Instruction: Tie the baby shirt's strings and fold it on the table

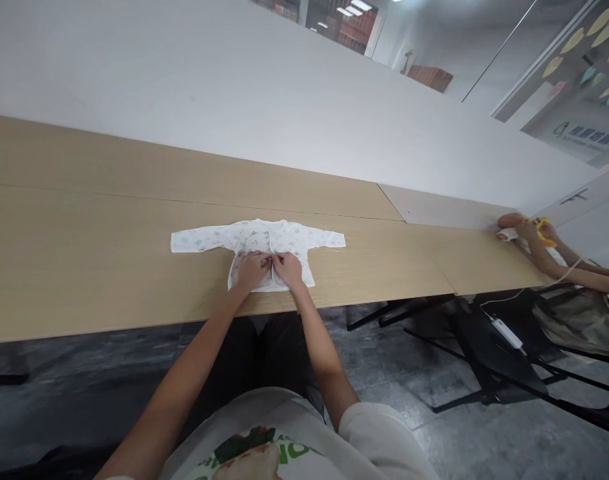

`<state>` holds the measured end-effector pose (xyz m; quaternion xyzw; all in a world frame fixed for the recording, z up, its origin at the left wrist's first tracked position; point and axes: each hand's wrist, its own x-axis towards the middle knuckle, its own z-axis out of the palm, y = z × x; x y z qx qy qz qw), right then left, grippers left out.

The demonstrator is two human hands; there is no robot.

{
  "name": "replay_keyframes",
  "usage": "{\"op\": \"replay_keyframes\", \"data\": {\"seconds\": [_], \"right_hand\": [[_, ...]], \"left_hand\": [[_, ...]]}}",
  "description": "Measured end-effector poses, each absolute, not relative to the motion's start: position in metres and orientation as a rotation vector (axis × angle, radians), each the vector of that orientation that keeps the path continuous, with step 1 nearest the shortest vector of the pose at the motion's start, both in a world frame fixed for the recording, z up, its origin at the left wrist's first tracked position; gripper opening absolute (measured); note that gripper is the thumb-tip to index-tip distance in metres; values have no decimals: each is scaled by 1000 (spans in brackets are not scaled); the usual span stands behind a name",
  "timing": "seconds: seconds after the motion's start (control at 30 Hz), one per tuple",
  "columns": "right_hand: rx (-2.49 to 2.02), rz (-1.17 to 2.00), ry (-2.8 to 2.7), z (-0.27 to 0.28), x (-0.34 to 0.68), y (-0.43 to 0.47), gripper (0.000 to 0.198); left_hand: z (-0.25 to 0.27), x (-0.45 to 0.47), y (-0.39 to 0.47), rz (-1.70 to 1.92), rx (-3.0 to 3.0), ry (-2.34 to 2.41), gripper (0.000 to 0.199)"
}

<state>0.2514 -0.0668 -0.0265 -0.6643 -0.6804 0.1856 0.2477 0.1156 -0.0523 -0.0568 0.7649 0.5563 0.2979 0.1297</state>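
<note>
A small white baby shirt [289,235] with a faint scattered print lies flat on the wooden table [109,267], its two sleeves spread out to the sides. Both of my hands meet at its front opening, below the middle of the chest. My left hand [253,268] pinches the cloth at the left edge of the opening, fingers bent. Close beside it, my right hand [288,268] pinches the other edge. The fingertips nearly touch, and whatever small fastener may sit between them is hidden.
A white wall [184,100] runs along the table's far side. At the far right, another person's hands [529,230] hold something yellow over the table. Black folding chairs [494,353] stand at the right, with a white power strip [507,333] on one.
</note>
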Motion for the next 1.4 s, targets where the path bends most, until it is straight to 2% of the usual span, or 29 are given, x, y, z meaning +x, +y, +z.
{"op": "replay_keyframes", "data": {"seconds": [0.3, 0.77, 1.4], "right_hand": [[-1821, 596, -1746, -23, 258, -64, 15], [-1647, 824, -1651, -26, 269, -57, 17], [-1587, 859, -1599, -27, 268, -58, 24]], "left_hand": [[-52, 118, -47, 898, 2121, 1589, 16], [-47, 119, -48, 1014, 1887, 1463, 24], [-48, 121, -51, 1078, 1784, 1453, 24]]}}
